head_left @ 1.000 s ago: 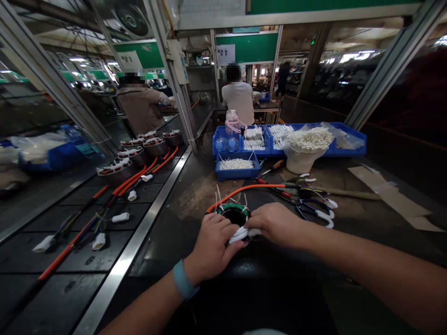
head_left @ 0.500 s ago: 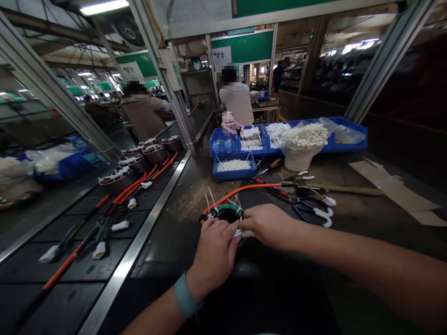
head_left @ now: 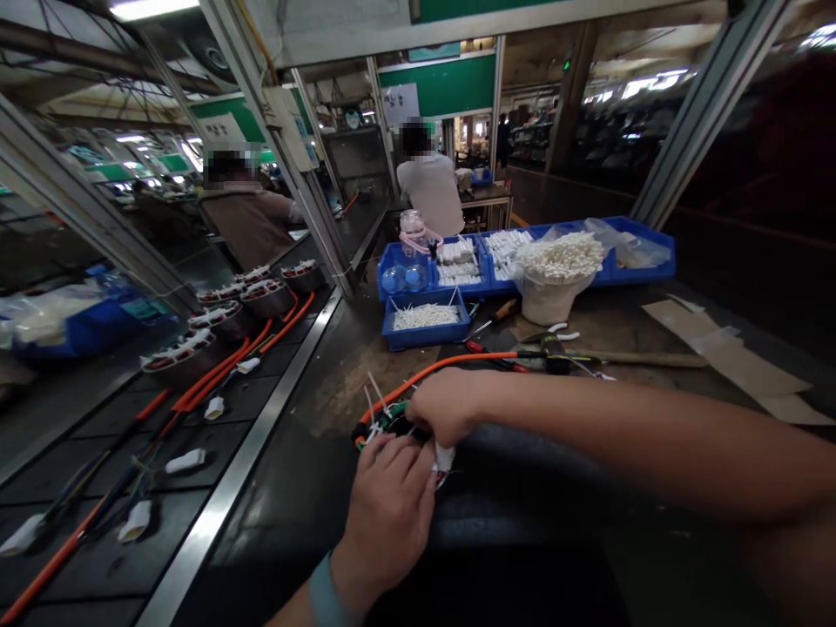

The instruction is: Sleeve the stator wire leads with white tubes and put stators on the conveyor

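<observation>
A round motor stator [head_left: 394, 411] with a green ring lies on the bench, largely covered by my hands. My left hand [head_left: 390, 501] is closed on its near rim, fingers bent over the edge. My right hand [head_left: 445, 407] bends over the top, fingers closed and dipping toward the central hole; what they hold, if anything, is hidden. White cable ties [head_left: 370, 399] stick up from the far left rim. A white sleeve or strip [head_left: 444, 459] shows beneath my right hand. An orange cable [head_left: 444, 361] curves away from the stator behind my right hand.
At left, several finished-looking stators [head_left: 186, 357] with orange leads sit on a conveyor [head_left: 215, 522]. Behind my hands are a small blue bin of cable ties [head_left: 424, 318], blue trays [head_left: 578, 279], a white tub [head_left: 549, 300], a screwdriver [head_left: 502, 311] and cardboard [head_left: 731, 348]. Two people sit beyond.
My right hand has moved from the stator's right side up over its top, wrist bent downward, the forearm now covering the pliers. My left hand stays on the near rim. The view has shifted slightly.
</observation>
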A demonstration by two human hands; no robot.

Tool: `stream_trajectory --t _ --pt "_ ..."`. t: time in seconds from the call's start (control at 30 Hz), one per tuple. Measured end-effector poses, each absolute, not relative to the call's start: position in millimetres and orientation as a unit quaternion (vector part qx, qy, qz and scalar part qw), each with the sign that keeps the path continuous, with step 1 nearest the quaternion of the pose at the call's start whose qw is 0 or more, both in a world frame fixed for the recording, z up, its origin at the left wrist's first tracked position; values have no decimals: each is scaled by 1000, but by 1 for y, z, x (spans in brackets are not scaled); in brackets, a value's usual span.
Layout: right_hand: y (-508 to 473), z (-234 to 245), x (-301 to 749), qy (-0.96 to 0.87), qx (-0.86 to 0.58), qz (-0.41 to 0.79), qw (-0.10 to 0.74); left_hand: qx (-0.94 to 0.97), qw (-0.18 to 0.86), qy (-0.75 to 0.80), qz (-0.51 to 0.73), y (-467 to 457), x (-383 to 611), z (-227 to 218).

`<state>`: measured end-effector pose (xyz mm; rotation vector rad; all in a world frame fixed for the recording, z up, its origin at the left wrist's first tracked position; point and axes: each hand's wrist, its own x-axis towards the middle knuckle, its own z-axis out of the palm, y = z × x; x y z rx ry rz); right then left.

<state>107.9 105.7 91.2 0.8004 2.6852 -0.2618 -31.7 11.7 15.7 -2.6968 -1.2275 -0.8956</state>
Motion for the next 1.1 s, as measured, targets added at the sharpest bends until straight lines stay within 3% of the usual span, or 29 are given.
stream_trajectory --t 0.1,0.2,0.27,0.33,0.5,0.63,0.8,0.9,1.0,1.1 --pt "106 79 124 950 255 -168 72 -874 61 -377 -301 14 -33 13" --pt "120 58 168 919 278 -265 -84 -882 91 -351 -300 19 -36 8" --pt "138 48 209 829 474 -182 -235 -882 97 -345 -305 23 -38 6" --pt "159 45 253 713 618 -67 -325 -877 97 -346 -318 24 -38 4" --pt "198 48 335 570 734 83 -360 -872 92 -354 -325 21 -35 7" --pt "206 44 355 588 727 95 -341 -868 75 -379 -312 15 -33 10" --pt "211 46 366 559 732 101 -376 -859 77 -412 -295 8 -31 9" --pt "202 51 358 499 720 81 -475 -848 83 -436 -291 4 -31 6" --pt "161 53 328 514 615 59 -595 -846 78 -447 -281 3 -30 5" --pt "87 42 283 623 495 27 -606 -850 73 -451 -264 3 -29 6"
